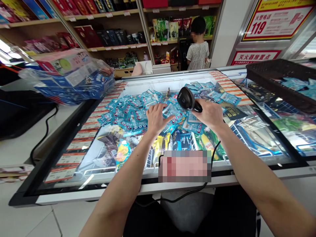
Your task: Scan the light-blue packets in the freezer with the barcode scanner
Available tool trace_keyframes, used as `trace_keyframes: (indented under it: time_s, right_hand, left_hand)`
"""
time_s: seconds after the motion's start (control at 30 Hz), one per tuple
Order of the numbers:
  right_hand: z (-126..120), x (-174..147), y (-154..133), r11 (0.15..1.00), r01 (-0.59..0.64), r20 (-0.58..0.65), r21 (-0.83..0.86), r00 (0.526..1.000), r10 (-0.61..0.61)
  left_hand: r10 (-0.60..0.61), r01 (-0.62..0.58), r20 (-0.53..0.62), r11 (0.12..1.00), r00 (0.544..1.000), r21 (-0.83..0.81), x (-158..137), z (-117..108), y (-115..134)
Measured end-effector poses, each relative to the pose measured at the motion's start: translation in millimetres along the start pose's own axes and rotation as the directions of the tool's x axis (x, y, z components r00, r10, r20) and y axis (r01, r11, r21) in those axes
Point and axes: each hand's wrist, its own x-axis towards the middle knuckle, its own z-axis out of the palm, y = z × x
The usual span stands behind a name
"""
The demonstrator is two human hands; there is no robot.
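My right hand [211, 113] grips the handle of a black barcode scanner [185, 98], its head tilted over a pile of small blue packets [132, 113]. A black cable [215, 149] runs down past my right wrist. Over the middle of the pile, my left hand [155, 118] is open, with thumb and forefinger apart beside a blue packet [169, 110]. Whether its fingertips touch that packet I cannot tell. The packets lie spread on the glass top of a chest freezer [98, 158]. A phone-like thing [185, 166], its screen blurred out, rests at the near edge.
Boxes in clear plastic [71, 77] stand at the left end of the freezer. A dark basket [283, 82] with more blue packets sits at the right. Beyond the freezer, a person [197, 49] stands by stocked shelves [113, 46]. Frozen goods show through the glass.
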Motion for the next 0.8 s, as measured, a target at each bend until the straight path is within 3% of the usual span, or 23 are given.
trace_keyframes:
  time_s: [0.23,0.63,0.8]
  right_hand:
    - [-0.5,-0.2,-0.1,1.0,0.009,-0.001,0.006,1.0,-0.009]
    - [0.1,-0.3,1.4,1.0,0.02,0.005,0.023,1.0,-0.021]
    - [-0.6,-0.5,0.4,0.999,0.036,-0.003,0.029,0.999,-0.036]
  left_hand:
    - [-0.136,0.137,0.032,0.991,0.99,-0.012,0.6,5.0,-20.5]
    - [-0.164,0.13,-0.115,0.957,0.98,-0.261,7.1,7.4,-42.0]
    - [-0.292,0.183,-0.21,0.889,0.933,-0.42,9.1,9.0,-51.1]
